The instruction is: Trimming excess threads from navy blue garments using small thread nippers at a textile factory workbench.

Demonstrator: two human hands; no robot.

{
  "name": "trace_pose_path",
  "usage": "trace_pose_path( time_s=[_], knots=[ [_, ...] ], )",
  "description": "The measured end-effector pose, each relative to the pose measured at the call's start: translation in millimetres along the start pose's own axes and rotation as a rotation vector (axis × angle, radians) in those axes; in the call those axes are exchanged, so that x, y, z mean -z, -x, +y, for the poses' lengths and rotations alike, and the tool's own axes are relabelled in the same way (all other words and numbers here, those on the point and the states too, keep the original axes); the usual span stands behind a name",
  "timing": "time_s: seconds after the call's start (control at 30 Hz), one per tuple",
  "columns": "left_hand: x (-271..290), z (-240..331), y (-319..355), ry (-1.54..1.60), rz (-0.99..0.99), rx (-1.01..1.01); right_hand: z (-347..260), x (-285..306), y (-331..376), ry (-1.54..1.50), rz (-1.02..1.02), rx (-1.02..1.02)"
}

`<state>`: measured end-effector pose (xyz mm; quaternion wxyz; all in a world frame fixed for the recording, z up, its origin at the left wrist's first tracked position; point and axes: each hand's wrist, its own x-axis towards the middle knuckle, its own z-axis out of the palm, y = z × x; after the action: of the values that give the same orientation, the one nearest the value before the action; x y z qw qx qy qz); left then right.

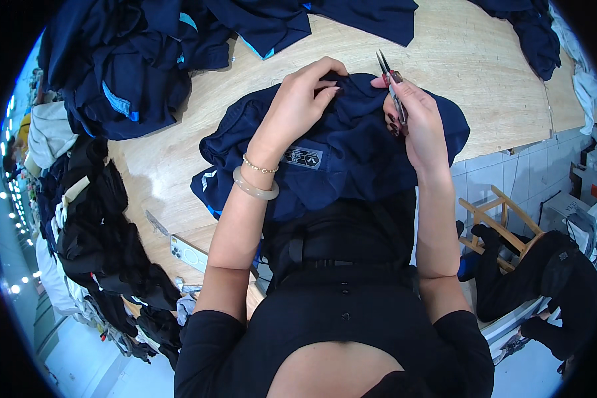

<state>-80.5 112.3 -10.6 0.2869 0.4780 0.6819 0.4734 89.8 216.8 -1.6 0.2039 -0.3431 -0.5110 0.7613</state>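
Navy garment (351, 152) sits frame center on wood counter (484, 73), w/ left hand (302, 99) pinching a fold. Right hand (411, 116) grips thread snips (393, 89), blades up. More navy clothes (132, 60) piled upper left.

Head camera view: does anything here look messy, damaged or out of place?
Nothing looks damaged. The left hand pinches the navy garment while the right hand holds small snips. Dark clothes lie heaped loosely over the wooden table, untidy but not spilled.

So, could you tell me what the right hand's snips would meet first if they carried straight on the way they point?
Bare wooden table first, it seems; beyond the snips in the right hand lies a dark garment pile, though depth is unclear.
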Motion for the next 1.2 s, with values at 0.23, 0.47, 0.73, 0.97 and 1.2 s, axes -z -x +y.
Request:
trace_pose_path(
  time_s=[0.23,0.47,0.73,0.97,1.2],
  knots=[
    [2.7,-5.6,-8.0,-0.21,-0.033,-0.116,3.6,1.2,-7.9,0.001,0.007,0.023],
    [-6.3,-6.0,-9.7,-0.437,0.06,-0.131,6.5,3.7,-10.2,0.013,-0.014,0.049],
    [-4.2,-18.1,-19.9,0.297,0.251,0.161,-7.8,6.0,-3.8,0.034,0.007,0.107],
    [29.3,-16.4,-18.2,-0.55,0.37,-0.121,-22.2,-2.1,-6.8,0.363,0.124,0.31],
    [74.1,-12.8,20.9,-0.474,0.523,0.066,-13.8,-21.4,-42.0,1.294,-0.06,0.616]
  ],
)
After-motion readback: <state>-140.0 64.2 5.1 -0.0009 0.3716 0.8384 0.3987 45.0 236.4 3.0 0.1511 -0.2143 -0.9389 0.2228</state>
